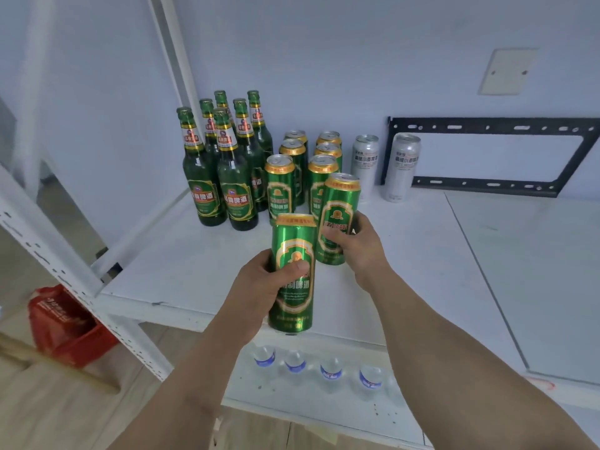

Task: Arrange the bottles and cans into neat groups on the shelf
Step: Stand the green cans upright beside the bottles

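Head view shows your left hand (259, 284) curled round a green beer can (293, 271), thumb across its label, holding it upright above the front edge of the white shelf (422, 254). Your right hand (358, 245) grips a second green beer can (337, 216) from its right side, fingers wrapped behind it, just beyond and to the right of the first; whether its base touches the shelf you cannot tell.

Behind these two cans, more green cans (302, 170) stand in two short rows running toward the back wall. To their left, near the shelf's back left corner, a cluster of green glass beer bottles (224, 164) stands upright, close together. To the right of the green cans, two silver cans (384, 164) stand apart from each other along the back edge, the right one just beside a black metal bracket (493, 186) leaning against the wall.

Below the shelf's front edge, clear water bottles with blue labels (331, 371) sit in a row on a lower shelf. A red crate (68, 326) rests on the floor at the left.
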